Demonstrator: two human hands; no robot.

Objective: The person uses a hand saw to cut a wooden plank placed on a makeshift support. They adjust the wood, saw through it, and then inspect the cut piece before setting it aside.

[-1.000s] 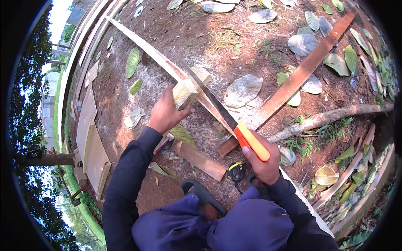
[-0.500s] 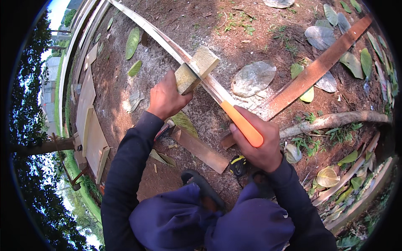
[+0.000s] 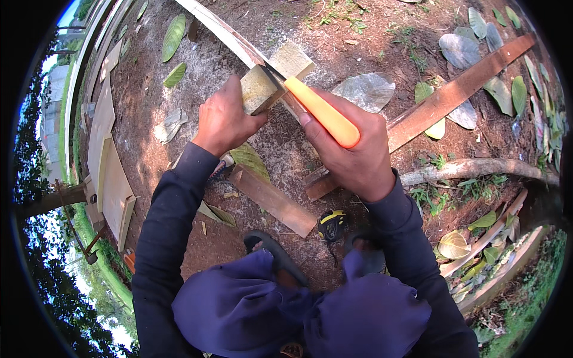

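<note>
A short pale wood block [image 3: 259, 89] lies across a long narrow plank [image 3: 212, 27]. My left hand [image 3: 224, 119] grips its near left part, fingers and thumb around it. My right hand [image 3: 355, 140] is closed on the orange handle of a hand saw [image 3: 325, 113]. The thin dark blade, seen edge-on, crosses the block between its left part and the right part [image 3: 292, 60]. The handle's front end sits right beside the block. How deep the blade is in the wood cannot be made out.
Between my sandalled feet and the work lie a loose wood offcut [image 3: 274, 200] and a black-and-yellow tape measure [image 3: 332, 225]. A reddish board [image 3: 459, 89] slants off to the right, above a branch [image 3: 477, 171]. Sheets of board [image 3: 113, 173] stand at left. Large leaves and sawdust cover the soil.
My right hand has pushed the saw forward and to the left, bringing the handle up close to the block. The left hand keeps its grip. The whole view has shifted slightly.
</note>
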